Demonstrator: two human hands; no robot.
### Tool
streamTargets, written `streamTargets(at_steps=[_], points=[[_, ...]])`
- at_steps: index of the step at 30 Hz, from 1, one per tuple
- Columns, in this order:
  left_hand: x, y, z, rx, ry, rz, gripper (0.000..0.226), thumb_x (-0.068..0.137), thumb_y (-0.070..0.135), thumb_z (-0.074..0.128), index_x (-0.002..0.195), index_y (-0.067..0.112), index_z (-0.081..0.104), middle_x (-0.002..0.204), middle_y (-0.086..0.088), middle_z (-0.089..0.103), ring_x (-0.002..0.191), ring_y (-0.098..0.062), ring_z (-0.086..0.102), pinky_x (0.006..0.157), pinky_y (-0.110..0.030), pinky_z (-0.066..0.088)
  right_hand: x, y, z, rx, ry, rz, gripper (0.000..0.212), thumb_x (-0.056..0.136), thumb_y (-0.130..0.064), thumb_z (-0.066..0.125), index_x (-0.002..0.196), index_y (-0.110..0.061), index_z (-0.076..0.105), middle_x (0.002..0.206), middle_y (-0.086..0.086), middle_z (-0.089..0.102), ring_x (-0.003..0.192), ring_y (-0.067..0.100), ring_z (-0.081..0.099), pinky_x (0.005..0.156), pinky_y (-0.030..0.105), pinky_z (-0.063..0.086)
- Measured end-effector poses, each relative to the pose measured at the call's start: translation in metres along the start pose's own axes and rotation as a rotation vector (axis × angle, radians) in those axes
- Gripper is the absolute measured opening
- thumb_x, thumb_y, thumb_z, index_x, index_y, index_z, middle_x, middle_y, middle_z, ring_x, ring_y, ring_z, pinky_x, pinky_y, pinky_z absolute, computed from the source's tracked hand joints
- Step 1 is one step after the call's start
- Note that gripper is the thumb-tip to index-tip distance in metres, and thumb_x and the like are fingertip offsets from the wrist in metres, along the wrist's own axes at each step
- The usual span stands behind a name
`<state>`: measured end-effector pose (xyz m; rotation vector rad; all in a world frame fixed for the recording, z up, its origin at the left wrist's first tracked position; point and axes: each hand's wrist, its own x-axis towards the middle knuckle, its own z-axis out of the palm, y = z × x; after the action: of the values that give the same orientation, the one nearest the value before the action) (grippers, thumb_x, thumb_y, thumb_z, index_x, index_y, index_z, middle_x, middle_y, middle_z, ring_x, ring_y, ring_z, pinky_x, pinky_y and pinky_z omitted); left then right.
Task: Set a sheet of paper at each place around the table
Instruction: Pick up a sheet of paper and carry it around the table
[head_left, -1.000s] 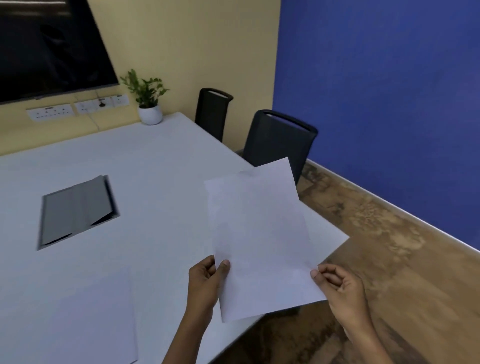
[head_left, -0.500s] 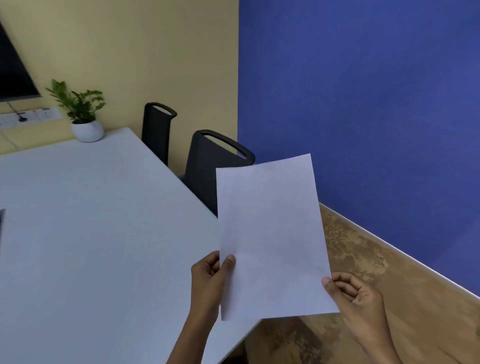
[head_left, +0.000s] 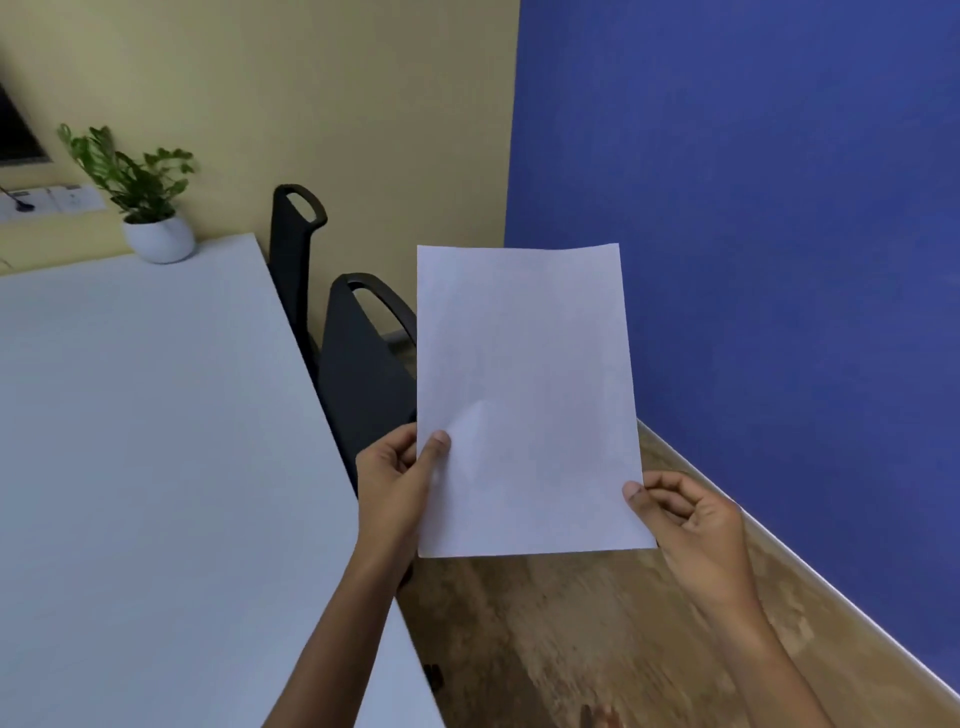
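A blank sheet of paper (head_left: 524, 395) is held upright in the air past the bench's (head_left: 156, 441) right edge, above the floor. Its left edge is pinched in the left hand's (head_left: 397, 483) grip, its lower right edge in the right hand's (head_left: 685, 525). Two black chairs (head_left: 358, 364) are tucked at that edge.

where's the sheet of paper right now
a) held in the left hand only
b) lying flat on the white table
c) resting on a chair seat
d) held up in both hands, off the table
d: the sheet of paper is up in the air, pinched at its lower edges by the left hand and the right hand, beside the white table rather than on it.
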<state>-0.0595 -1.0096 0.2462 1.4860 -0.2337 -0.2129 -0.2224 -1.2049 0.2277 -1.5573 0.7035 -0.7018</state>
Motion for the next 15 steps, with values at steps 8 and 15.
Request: streamTargets(at_steps=[8,15], points=[[0.13,0.003,0.065,-0.038,0.339,0.003,0.009,0.091,0.015,0.066,0.094,0.017,0.074,0.087,-0.003,0.079,0.08,-0.022,0.075,0.07,-0.036,0.059,0.221,-0.011,0.047,0.044,-0.336,-0.088,0.009,0.083,-0.01,0.074,0.091,-0.01,0.071,0.081,0.001,0.078,0.076,0.012,0.075,0.064,0.021,0.06],[0.237,0.016,0.077,0.021,0.568,0.011,0.012,0.092,0.012,0.064,0.088,0.018,0.073,0.078,0.008,0.078,0.069,-0.006,0.072,0.055,-0.016,0.053,0.376,-0.025,0.141,0.057,-0.582,-0.137,0.01,0.081,-0.01,0.077,0.09,-0.011,0.072,0.077,-0.001,0.077,0.073,0.006,0.073,0.063,0.013,0.054]])
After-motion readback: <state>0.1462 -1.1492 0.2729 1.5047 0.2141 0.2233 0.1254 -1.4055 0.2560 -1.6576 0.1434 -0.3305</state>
